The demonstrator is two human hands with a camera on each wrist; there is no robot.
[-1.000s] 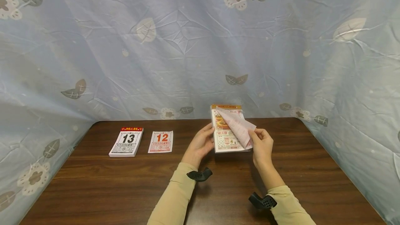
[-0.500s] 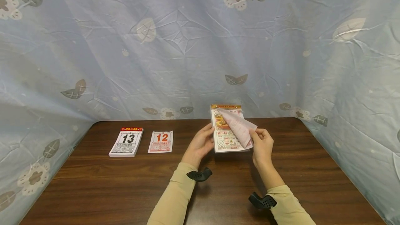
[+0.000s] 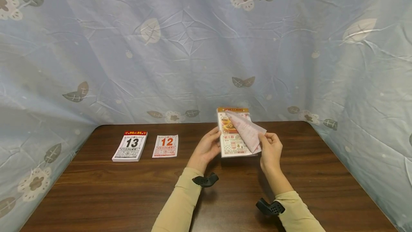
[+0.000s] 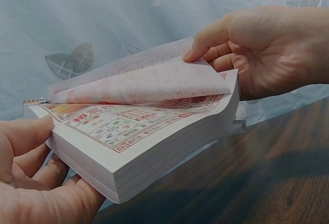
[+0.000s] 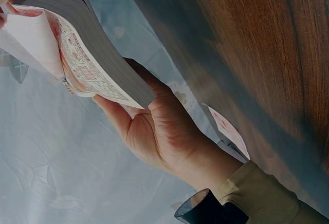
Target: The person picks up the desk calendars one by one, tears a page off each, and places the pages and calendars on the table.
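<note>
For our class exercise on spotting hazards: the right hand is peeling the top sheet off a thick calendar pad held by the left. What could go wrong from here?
1. The thin top sheet, pinched at one corner by the right hand, might tear unevenly.
2. The calendar pad rests only in the left hand; a hard pull could loosen that grip.

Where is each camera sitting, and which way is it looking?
Head: sits on the person's head, looks forward and down at the table; shows both sleeves, left hand and right hand.
Left wrist: looks along the left hand at the calendar pad; right hand pinches the top page.
Right wrist: tilted sideways, looks across at the left hand under the pad.
Shared: all three show the pad.
</note>
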